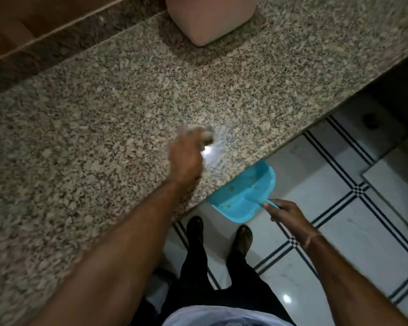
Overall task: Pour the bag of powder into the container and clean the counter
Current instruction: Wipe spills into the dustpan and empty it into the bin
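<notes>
My left hand (186,158) is over the speckled granite counter (104,118) near its front edge, blurred with motion, fingers curled around something small that I cannot make out. My right hand (285,211) grips the handle of a blue dustpan (243,196), held just below the counter edge with its mouth tucked under the lip. A few brownish specks lie in the pan. A pale pink container (210,20) stands at the back of the counter, its top cut off by the frame.
A brown backsplash ledge (45,43) runs behind the counter. Below the edge is a white tiled floor (339,231) with dark stripe lines, and my feet in sandals (222,231) stand close to the counter.
</notes>
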Demonstrator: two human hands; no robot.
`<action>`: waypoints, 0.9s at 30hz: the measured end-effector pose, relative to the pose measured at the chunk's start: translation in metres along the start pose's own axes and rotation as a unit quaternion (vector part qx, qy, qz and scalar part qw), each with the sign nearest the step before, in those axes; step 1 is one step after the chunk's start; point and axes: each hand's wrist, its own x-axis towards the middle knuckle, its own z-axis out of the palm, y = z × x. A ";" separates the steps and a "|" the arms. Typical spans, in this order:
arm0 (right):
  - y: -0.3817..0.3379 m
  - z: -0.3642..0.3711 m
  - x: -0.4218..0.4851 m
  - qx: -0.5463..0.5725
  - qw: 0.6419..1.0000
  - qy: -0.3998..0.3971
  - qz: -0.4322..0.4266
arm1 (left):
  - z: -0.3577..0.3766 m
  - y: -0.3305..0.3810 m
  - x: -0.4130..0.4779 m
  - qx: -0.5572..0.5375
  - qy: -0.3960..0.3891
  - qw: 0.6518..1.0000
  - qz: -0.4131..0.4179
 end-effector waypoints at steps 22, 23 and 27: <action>0.003 0.004 -0.018 0.016 0.995 0.089 0.053 | -0.022 -0.062 0.131 -0.031 0.096 0.966 -0.238; 0.005 0.002 -0.018 0.013 0.994 0.091 0.056 | -0.021 -0.060 0.136 -0.008 0.090 0.966 -0.244; 0.008 -0.002 -0.015 0.009 0.993 0.097 0.060 | 0.000 -0.011 0.104 -0.036 0.080 0.996 -0.016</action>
